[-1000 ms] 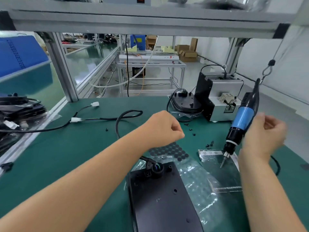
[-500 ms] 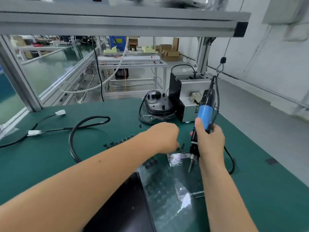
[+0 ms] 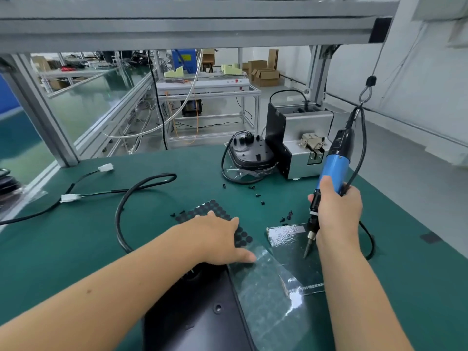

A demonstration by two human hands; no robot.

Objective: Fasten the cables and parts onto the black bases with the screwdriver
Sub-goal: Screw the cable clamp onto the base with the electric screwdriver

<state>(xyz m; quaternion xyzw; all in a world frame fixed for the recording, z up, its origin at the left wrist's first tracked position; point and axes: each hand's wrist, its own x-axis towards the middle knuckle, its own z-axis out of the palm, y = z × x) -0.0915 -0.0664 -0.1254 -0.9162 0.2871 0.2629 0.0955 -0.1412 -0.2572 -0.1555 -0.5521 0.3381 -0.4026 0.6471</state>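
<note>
Right hand (image 3: 335, 214) grips the screwdriver (image 3: 329, 183); left hand (image 3: 217, 239), fingers spread flat, should steady the black base (image 3: 200, 315) before driving squarely.

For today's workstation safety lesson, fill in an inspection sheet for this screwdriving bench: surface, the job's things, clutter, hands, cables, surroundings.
Surface: green bench mat, flat.
Job's things: black base at the near edge; second black base at the back on plastic film; blue electric screwdriver hung from a hook, tip down over a clear bag.
Clutter: loose black screws; sheet of round black pads; clear plastic wrap.
Hands: left hand flat, fingers spread, on the pad sheet and wrap; right hand grips the screwdriver.
Cables: black looped cable; white connectors on thin leads.
Surroundings: grey screw feeder; aluminium frame; cardboard boxes beyond.
</note>
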